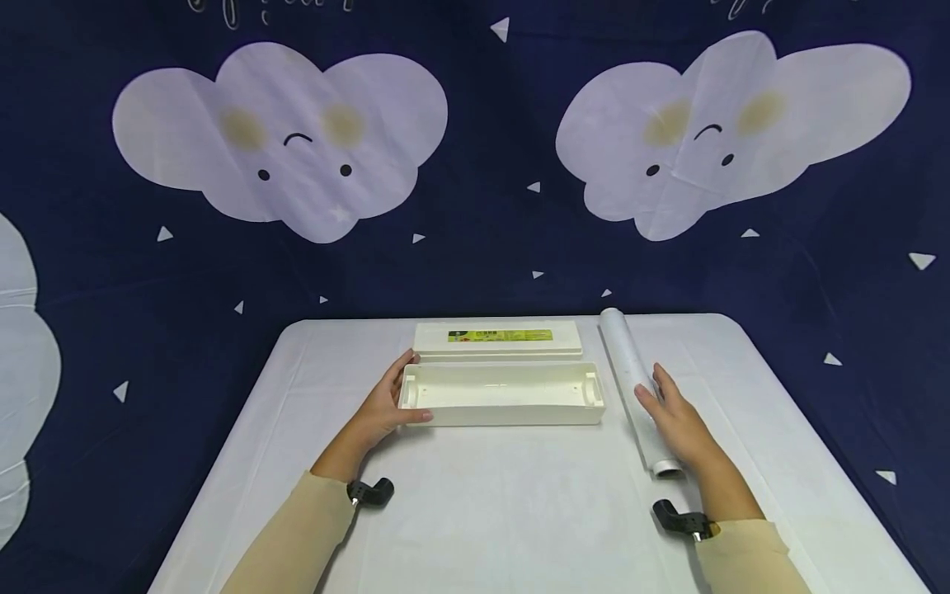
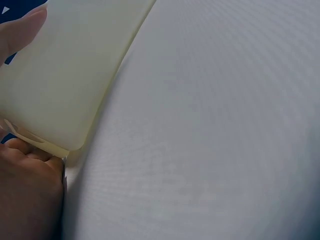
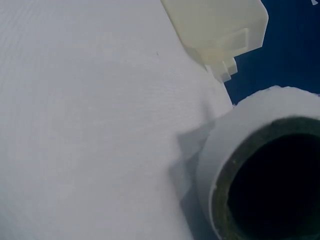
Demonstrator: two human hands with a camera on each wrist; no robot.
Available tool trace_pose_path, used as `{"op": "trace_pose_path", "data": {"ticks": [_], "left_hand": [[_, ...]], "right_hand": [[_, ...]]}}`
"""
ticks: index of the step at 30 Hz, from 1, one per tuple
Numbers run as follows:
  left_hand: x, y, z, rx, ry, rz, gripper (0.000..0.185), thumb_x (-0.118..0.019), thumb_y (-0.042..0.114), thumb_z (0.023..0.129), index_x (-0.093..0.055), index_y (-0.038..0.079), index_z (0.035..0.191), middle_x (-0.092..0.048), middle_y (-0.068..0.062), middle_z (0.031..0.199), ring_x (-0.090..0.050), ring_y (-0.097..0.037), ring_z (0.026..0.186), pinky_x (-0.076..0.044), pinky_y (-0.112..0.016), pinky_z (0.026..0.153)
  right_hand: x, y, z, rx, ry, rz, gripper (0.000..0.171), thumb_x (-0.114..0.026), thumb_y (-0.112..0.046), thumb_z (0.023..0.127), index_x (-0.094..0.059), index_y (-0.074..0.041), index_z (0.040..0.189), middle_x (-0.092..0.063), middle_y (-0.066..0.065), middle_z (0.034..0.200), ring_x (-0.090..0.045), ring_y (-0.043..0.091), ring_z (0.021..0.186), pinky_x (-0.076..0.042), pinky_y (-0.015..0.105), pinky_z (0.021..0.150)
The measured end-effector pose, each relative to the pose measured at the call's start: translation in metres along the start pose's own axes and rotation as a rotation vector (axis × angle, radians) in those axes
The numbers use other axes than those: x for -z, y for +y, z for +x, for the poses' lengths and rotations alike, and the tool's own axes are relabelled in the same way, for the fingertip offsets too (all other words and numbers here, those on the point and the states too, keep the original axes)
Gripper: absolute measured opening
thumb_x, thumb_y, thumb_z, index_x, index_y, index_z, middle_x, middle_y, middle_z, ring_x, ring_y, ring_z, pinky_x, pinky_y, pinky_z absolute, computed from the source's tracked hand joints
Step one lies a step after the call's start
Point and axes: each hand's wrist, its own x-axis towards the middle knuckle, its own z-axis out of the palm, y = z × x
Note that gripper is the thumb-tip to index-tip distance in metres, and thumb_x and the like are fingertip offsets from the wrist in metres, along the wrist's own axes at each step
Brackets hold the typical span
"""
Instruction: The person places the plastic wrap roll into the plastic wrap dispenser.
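An open white plastic box (image 1: pixel 505 396) lies lengthwise mid-table. My left hand (image 1: pixel 406 388) grips its left end, thumb along the front wall and fingers behind. In the left wrist view the box corner (image 2: pixel 65 75) fills the upper left, with a fingertip (image 2: pixel 22 25) above it. A white film roll (image 1: pixel 627 363) lies on the table to the right of the box, pointing away from me. My right hand (image 1: pixel 655 389) rests on its near half with fairly straight fingers. The roll's hollow end (image 3: pixel 260 170) sits close in the right wrist view, with the box end (image 3: pixel 220 25) beyond.
The box's flat lid (image 1: pixel 499 338), with a green-yellow label, lies just behind the box. A white cloth covers the table (image 1: pixel 505 511). A dark blue cloud-printed backdrop (image 1: pixel 475 206) hangs behind the far edge.
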Motion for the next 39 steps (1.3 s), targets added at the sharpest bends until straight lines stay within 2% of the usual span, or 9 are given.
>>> {"op": "trace_pose_path", "data": {"ticks": [3, 8, 16, 19, 26, 31, 39], "left_hand": [[-0.0002, 0.0002, -0.0002, 0.009, 0.006, 0.001, 0.128, -0.093, -0.012, 0.069, -0.015, 0.008, 0.169, -0.021, -0.009, 0.172, -0.022, -0.03, 0.156, -0.031, -0.035, 0.12], [-0.0001, 0.0, -0.0003, 0.005, 0.004, 0.011, 0.128, -0.094, -0.01, 0.069, -0.016, 0.007, 0.169, -0.021, -0.01, 0.172, -0.021, -0.03, 0.156, -0.031, -0.033, 0.12], [0.0006, -0.0011, -0.0009, 0.007, 0.016, 0.047, 0.128, -0.096, -0.005, 0.069, -0.018, 0.011, 0.169, -0.024, -0.005, 0.171, -0.026, -0.027, 0.154, -0.035, -0.025, 0.116], [0.0007, -0.0016, -0.001, 0.0, 0.015, 0.041, 0.127, -0.095, -0.006, 0.069, -0.018, 0.01, 0.169, -0.024, -0.005, 0.171, -0.026, -0.027, 0.154, -0.036, -0.024, 0.115], [-0.0002, -0.0022, -0.0008, -0.004, 0.014, 0.041, 0.127, -0.095, -0.007, 0.07, -0.019, 0.011, 0.169, -0.024, -0.006, 0.172, -0.027, -0.027, 0.154, -0.037, -0.026, 0.115], [-0.0014, 0.0004, -0.0023, 0.0, 0.014, 0.039, 0.126, -0.094, -0.007, 0.071, -0.018, 0.01, 0.169, -0.023, -0.006, 0.172, -0.025, -0.027, 0.154, -0.033, -0.034, 0.12], [-0.001, -0.0004, -0.0022, -0.006, 0.016, 0.043, 0.127, -0.095, -0.006, 0.07, -0.018, 0.01, 0.169, -0.024, -0.007, 0.172, -0.025, -0.028, 0.155, -0.032, -0.035, 0.12]], "right_hand": [[-0.0015, 0.0, 0.002, -0.022, 0.012, -0.015, 0.099, -0.053, -0.062, 0.104, 0.0, -0.009, 0.17, -0.011, 0.028, 0.17, -0.016, 0.055, 0.151, -0.019, 0.074, 0.117], [-0.0037, 0.0016, 0.0053, -0.016, 0.024, -0.036, 0.109, -0.068, -0.057, 0.099, -0.003, -0.004, 0.169, -0.018, 0.033, 0.167, -0.026, 0.058, 0.147, -0.03, 0.072, 0.113], [-0.0044, 0.0045, 0.0081, 0.02, 0.042, 0.022, 0.11, -0.08, -0.046, 0.095, -0.011, 0.0, 0.167, -0.028, 0.035, 0.163, -0.036, 0.056, 0.143, -0.039, 0.067, 0.11], [-0.0043, 0.0037, 0.0083, 0.016, 0.038, 0.038, 0.109, -0.082, -0.042, 0.093, -0.013, 0.0, 0.167, -0.032, 0.037, 0.16, -0.041, 0.055, 0.14, -0.043, 0.066, 0.107], [-0.0046, 0.003, 0.0079, 0.005, 0.038, 0.018, 0.1, -0.082, -0.028, 0.095, -0.018, 0.002, 0.166, -0.035, 0.041, 0.155, -0.043, 0.057, 0.137, -0.044, 0.067, 0.105], [-0.0053, 0.0043, 0.0076, 0.0, 0.038, 0.019, 0.098, -0.081, -0.027, 0.095, -0.019, 0.001, 0.166, -0.035, 0.041, 0.155, -0.043, 0.057, 0.137, -0.044, 0.067, 0.105], [-0.0042, 0.0041, 0.0089, 0.002, 0.034, 0.013, 0.096, -0.08, -0.025, 0.096, -0.021, 0.001, 0.166, -0.035, 0.042, 0.155, -0.044, 0.057, 0.137, -0.045, 0.066, 0.106]]}}
